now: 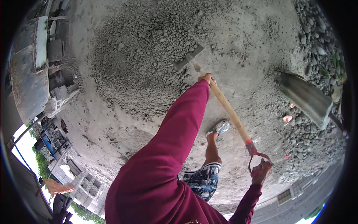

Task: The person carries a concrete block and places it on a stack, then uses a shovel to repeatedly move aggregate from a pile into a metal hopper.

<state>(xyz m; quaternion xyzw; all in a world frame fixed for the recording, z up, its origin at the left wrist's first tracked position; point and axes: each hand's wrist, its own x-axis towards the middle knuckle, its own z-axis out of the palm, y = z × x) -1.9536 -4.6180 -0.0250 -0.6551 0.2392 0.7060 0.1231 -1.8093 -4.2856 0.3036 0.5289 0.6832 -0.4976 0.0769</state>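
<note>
A shovel (229, 108) with a wooden shaft slants across the middle of the head view. My left hand (207, 78) is wrapped round the lower shaft, close above the blade. At the other end, my right hand (263, 171) grips the red D-shaped handle (250, 148). The flat metal blade (182, 62) lies against the right edge of a broad heap of grey gravelly mix (138, 63), with a few lumps on or beside it. Part of the blade's face is hidden by the loose material. My left sleeve covers some of the ground below the heap.
A worn trough-like container (305, 99) stands at the right, beside a bank of stones (317, 44). Rusty metal sheets (31, 74) and scrap line the left side. Concrete blocks (89, 186) are stacked at the lower left. My shoe (223, 127) rests near the shaft.
</note>
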